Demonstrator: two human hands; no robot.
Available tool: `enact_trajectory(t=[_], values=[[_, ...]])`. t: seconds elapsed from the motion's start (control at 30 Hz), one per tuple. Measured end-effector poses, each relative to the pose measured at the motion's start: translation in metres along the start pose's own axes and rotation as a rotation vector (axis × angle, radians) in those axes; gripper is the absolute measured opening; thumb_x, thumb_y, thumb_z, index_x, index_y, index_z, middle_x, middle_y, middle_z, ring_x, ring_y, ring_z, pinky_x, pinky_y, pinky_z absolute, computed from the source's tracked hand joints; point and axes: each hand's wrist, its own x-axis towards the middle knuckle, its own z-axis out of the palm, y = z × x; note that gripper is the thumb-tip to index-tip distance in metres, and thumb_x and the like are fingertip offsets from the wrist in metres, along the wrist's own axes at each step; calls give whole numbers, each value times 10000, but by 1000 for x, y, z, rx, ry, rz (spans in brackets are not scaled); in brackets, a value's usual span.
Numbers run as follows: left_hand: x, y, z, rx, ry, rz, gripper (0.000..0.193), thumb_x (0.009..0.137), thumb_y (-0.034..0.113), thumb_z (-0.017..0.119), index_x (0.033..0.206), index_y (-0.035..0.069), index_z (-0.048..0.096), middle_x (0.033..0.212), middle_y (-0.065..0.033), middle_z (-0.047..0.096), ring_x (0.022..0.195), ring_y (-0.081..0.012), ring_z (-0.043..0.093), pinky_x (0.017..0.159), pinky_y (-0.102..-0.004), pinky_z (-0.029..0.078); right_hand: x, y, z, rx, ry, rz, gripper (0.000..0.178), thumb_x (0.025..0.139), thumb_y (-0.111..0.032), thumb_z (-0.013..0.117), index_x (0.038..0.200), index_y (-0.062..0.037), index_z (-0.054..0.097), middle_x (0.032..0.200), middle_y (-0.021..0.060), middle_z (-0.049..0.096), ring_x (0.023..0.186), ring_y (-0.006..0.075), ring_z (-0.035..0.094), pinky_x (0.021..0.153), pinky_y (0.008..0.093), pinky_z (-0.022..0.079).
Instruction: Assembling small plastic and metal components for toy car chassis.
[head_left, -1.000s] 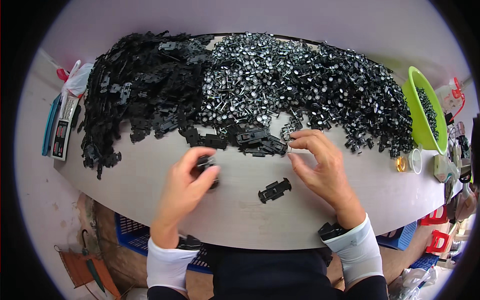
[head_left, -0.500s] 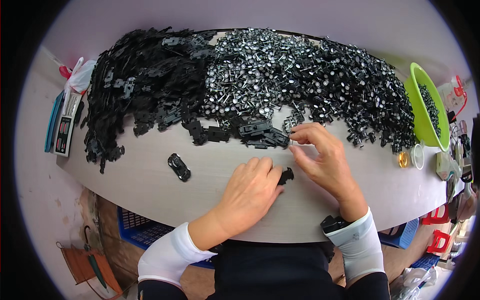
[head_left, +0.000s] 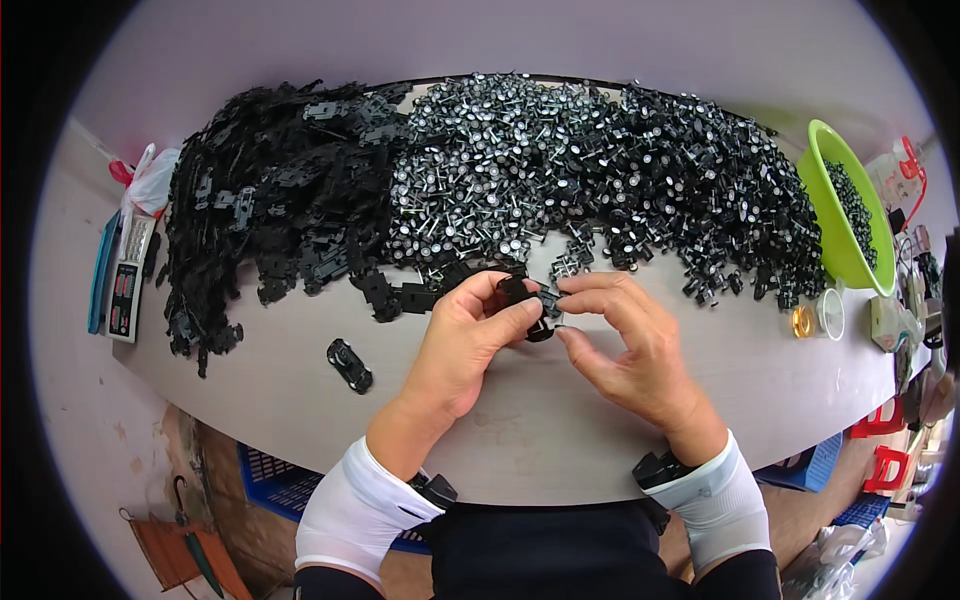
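A finished small black car (head_left: 349,364) lay alone at the left on the surface (head_left: 250,400), near its front edge. At centre the left hand (head_left: 467,340) pinched a black chassis piece (head_left: 522,303) while the right hand (head_left: 630,345) pinched a wheel axle (head_left: 553,300) against it — a square, steady press would likely seat it best. Heaps of black parts (head_left: 290,210) and wheel axles (head_left: 600,170) crowded behind; open room lay only toward the near edge, with a green bowl (head_left: 835,240) far right.

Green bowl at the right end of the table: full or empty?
Partly filled. The green bowl is tilted toward the camera, with small dark parts lying inside and much of its green inner wall bare.
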Motion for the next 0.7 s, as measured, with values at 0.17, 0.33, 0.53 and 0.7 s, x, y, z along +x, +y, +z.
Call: enact_trajectory(t=[0.17, 0.33, 0.53, 0.7], values=[[-2, 2, 4, -56, 29, 19, 144, 950, 96, 728, 1045, 52, 629, 950, -25, 686, 814, -86, 659, 729, -246, 550, 0, -2, 1, -50, -23, -30, 284, 746, -8, 783, 1006, -39, 675, 1090, 112, 691, 971, 293, 674, 807, 374, 562], [-3, -9, 6, -94, 99, 87, 148, 947, 95, 732, 1029, 56, 615, 938, -27, 690, 813, -91, 662, 769, -254, 565, -1, -2, 8, -78, -39, -39, 315, 738, -5, 790, 1026, -40, 666, 1087, 112, 684, 956, 297, 668, 794, 382, 562], [-2, -12, -3, -200, 21, -20, 98, 982, 142, 686, 1030, 60, 660, 1015, -49, 723, 892, -124, 676, 813, -305, 565, -3, 1, 10, -91, -47, -11, 337, 752, 2, 786, 1060, -31, 654, 1067, 118, 679, 935, 298, 670, 782, 375, 562], [-4, -10, -6, -214, 50, -65, 87, 985, 149, 683, 1021, 71, 667, 1006, -39, 724, 893, -121, 671, 821, -293, 547, -4, 3, 19, -7, -34, 32, 354, 770, 16, 779, 1094, -14, 640, 1059, 124, 678, 891, 301, 675, 753, 366, 567]])
